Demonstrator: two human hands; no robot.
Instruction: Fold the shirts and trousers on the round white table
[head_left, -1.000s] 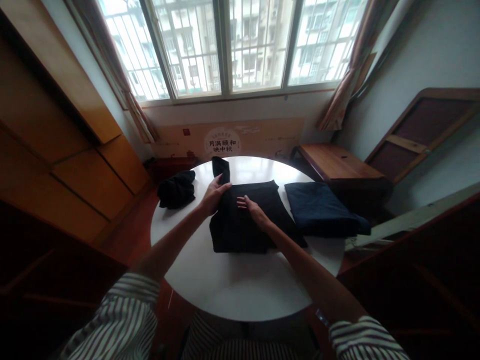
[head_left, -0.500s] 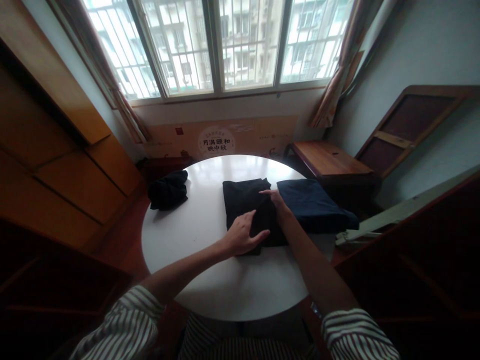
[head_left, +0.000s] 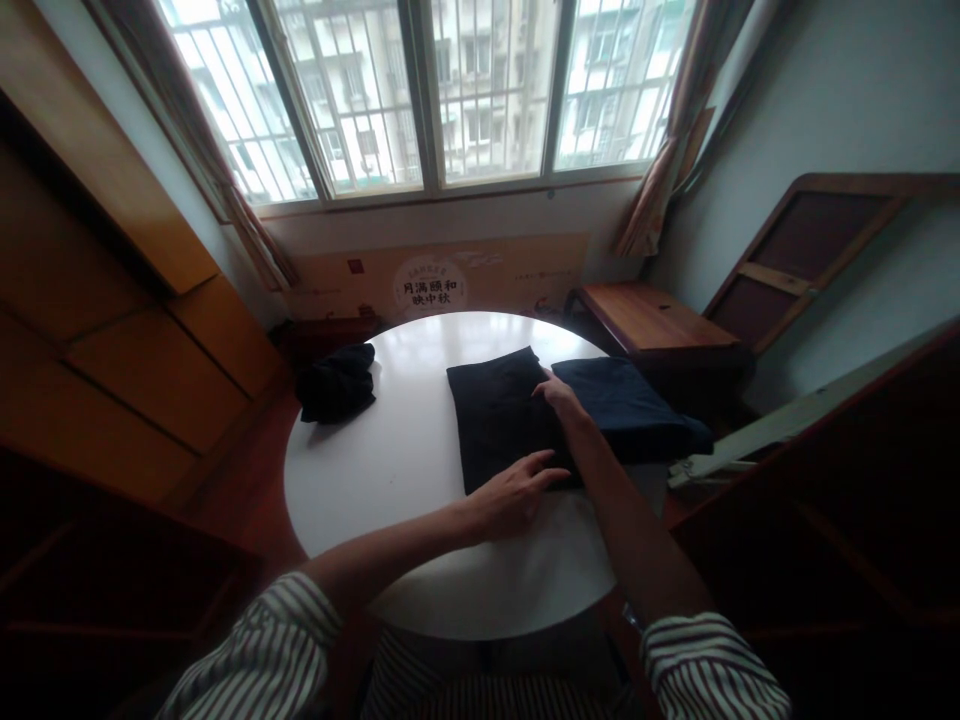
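A folded black garment [head_left: 499, 415] lies near the middle of the round white table [head_left: 375, 520], its far right corner slightly raised. My right hand [head_left: 562, 395] is at the garment's right edge with its fingers curled on the cloth. Over the near edge lies my left hand [head_left: 517, 495], fingers stretched out and apart; part of that edge is hidden beneath it. Just to the right, a folded dark blue garment [head_left: 630, 405] rests close to my right forearm. A bunched black cloth [head_left: 337, 382] sits at the table's left side.
Beyond the table, a wooden bench or low table [head_left: 652, 315] stands at the right. Wooden cabinets [head_left: 157, 360] line the left. A printed cardboard panel [head_left: 495, 275] is under the barred window [head_left: 435, 90].
My left hand has slid toward me and right, to the garment's near edge. My right hand's fingers have curled in at the right edge. The black garment's outline has become neater.
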